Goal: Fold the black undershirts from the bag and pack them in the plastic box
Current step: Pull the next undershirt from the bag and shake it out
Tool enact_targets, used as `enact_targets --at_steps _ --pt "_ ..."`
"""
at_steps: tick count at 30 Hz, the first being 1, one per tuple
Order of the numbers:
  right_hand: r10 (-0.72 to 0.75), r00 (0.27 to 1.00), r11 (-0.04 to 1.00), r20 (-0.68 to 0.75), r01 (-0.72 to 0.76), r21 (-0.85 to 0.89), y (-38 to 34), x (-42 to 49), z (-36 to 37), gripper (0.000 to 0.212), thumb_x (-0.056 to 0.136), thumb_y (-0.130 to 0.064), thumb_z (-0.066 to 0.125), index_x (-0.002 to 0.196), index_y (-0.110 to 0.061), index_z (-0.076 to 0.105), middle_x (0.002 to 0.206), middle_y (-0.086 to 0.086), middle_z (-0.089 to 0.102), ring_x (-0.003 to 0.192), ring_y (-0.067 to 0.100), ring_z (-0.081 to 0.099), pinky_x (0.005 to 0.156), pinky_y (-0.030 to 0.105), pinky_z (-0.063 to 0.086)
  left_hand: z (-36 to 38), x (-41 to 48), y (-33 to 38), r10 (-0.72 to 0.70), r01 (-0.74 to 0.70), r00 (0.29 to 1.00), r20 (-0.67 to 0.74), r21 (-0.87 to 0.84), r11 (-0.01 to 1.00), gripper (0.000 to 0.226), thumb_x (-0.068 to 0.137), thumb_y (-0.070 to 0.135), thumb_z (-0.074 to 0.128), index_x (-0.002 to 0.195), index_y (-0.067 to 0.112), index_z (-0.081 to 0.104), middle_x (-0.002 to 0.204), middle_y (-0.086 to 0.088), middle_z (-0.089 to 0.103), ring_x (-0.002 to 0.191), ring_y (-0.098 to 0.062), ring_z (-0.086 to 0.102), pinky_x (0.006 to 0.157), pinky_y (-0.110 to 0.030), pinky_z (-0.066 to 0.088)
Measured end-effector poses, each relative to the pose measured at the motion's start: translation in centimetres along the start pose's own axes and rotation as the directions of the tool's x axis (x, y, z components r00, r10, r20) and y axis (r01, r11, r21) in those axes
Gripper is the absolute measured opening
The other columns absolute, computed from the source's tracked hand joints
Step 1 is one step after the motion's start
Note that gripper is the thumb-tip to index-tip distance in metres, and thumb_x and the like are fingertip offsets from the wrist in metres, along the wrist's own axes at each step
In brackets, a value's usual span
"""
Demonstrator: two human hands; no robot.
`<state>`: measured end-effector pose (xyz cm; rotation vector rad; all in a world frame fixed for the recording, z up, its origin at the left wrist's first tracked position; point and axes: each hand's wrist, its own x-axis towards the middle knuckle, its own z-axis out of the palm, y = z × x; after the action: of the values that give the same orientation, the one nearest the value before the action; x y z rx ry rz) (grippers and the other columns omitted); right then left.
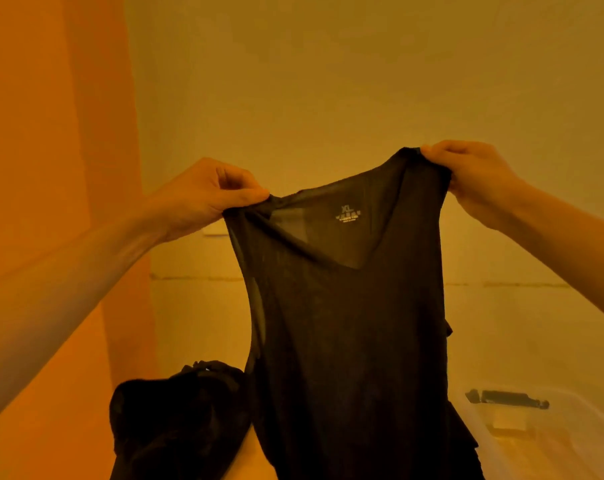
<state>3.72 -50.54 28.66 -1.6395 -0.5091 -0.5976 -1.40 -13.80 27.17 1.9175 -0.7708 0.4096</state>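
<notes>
Near edge of the surface: black bag (175,420) to the left, plastic box (484,427) to the right, its inside mostly hidden. Between them hangs the black undershirt (349,323), lifted by its straps; the hem runs out of view. Left hand (203,199) pinches the left strap, right hand (466,174) pinches the right strap. Risks, as I judge them: thin fabric in fingertip grips may slip and fall in a heap. The left strap looks twisted, so a fold may set crooked. The low hem may snag the bag.
</notes>
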Motion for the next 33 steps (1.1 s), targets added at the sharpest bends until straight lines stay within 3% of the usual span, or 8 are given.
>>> enact_targets --at_steps 3,5,10,16,19,21,26,33 --pt "0.004 1.0 1.0 0.0 -0.004 0.019 -1.3 1.8 -0.2 0.018 0.096 -0.026 0.067 0.08 -0.018 0.071 0.083 -0.004 0.068 0.086 0.011 0.065 0.082 0.027 0.051 -1.2 1.3 1.7 0.132 -0.104 0.962 -0.239 0.127 0.986 0.018 0.087 0.033 0.069 0.073 0.023 0.073 0.067 0.007 0.066 0.064 -0.004 0.061 0.056 -0.015 0.047" --pt "-0.002 1.0 1.0 0.021 0.002 0.021 -1.9 2.8 -0.3 0.022 0.098 -0.023 0.063 0.077 -0.019 0.068 0.082 -0.005 0.066 0.084 0.01 0.062 0.082 0.027 0.048 -2.0 2.1 2.9 0.137 -0.107 0.95 -0.282 0.12 0.987 0.02 0.096 0.031 0.063 0.079 0.023 0.068 0.064 0.011 0.064 0.061 -0.001 0.06 0.054 -0.013 0.045" --pt "-0.057 0.998 0.998 0.012 0.056 0.038 -3.4 4.2 -0.4 0.023 0.101 -0.014 0.055 0.08 -0.016 0.064 0.082 -0.002 0.061 0.084 0.011 0.058 0.082 0.027 0.044 -3.1 3.4 4.3 -0.063 0.095 0.994 -0.088 0.422 0.901 0.026 0.107 0.035 0.043 0.087 0.022 0.054 0.072 0.007 0.05 0.065 -0.008 0.043 0.061 -0.024 0.035" --pt "-0.106 0.988 0.984 0.11 0.12 -0.132 -3.7 4.0 0.1 0.019 0.1 -0.024 0.06 0.086 -0.015 0.069 0.079 -0.004 0.066 0.077 0.006 0.061 0.074 0.022 0.047 -2.5 4.8 3.7 0.035 0.052 0.947 -0.319 0.26 0.964 0.019 0.105 0.025 0.053 0.089 0.021 0.062 0.078 0.002 0.064 0.068 -0.01 0.057 0.064 -0.027 0.044" --pt "-0.097 0.988 0.967 0.116 0.121 -0.222 -3.0 4.0 -0.3 0.02 0.098 -0.03 0.064 0.09 -0.014 0.071 0.087 0.002 0.069 0.087 0.014 0.062 0.083 0.032 0.045 -2.2 4.7 2.8 0.062 0.05 0.968 -0.245 0.425 0.904 0.011 0.098 0.027 0.065 0.089 0.023 0.071 0.079 0.003 0.068 0.071 -0.007 0.061 0.062 -0.018 0.044" --pt "-0.079 0.992 0.965 0.094 0.1 -0.243 -2.6 3.7 -0.5 0.022 0.099 -0.03 0.062 0.094 -0.01 0.069 0.09 0.005 0.068 0.089 0.018 0.062 0.085 0.036 0.046 -2.6 4.1 2.5 0.022 0.069 0.982 -0.185 0.471 0.88 0.008 0.092 0.029 0.071 0.088 0.023 0.074 0.077 -0.001 0.068 0.07 -0.009 0.059 0.064 -0.023 0.043" --pt "-0.095 0.988 0.953 0.121 0.125 -0.274 -2.2 2.3 -0.5 0.02 0.098 -0.026 0.064 0.093 -0.007 0.07 0.089 0.005 0.068 0.087 0.017 0.063 0.086 0.038 0.049 -3.6 1.7 3.6 -0.07 0.07 0.998 -0.009 0.261 0.963 0.026 0.08 0.031 0.073 0.086 0.006 0.073 0.077 -0.005 0.066 0.072 -0.008 0.061 0.063 -0.014 0.048" --pt "-0.141 0.981 0.947 0.134 0.173 -0.272 -4.2 0.9 -0.3 0.012 0.098 -0.02 0.063 0.093 -0.014 0.071 0.085 0.001 0.068 0.082 0.01 0.063 0.078 0.028 0.047 -3.9 -0.2 5.0 0.027 0.014 0.98 -0.196 0.205 0.979 0.011 0.088 0.025 0.071 0.085 0.014 0.071 0.072 0.004 0.069 0.07 -0.005 0.066 0.057 -0.015 0.048"
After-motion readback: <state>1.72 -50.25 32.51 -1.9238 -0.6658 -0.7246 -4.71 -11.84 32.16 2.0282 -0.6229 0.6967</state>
